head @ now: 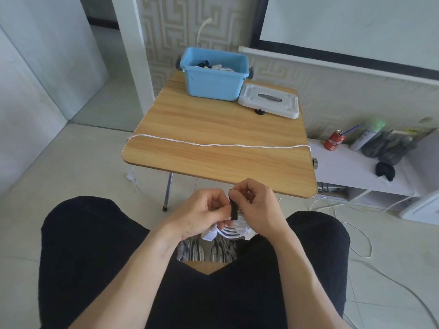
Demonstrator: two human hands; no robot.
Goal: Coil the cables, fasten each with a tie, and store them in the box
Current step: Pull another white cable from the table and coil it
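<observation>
Between both hands (209, 213) (257, 206), black tie (234, 208) on coiled white cable (231, 230).

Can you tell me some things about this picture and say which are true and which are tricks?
1. The blue box has its lid on. False: the white lid lies beside it on the table.
2. Both hands hold a black tie over a coiled white cable. True: left hand, right hand.
3. A white cable lies across the table. True.
4. The red can stands on the table. False: it is on the low white shelf.
</observation>
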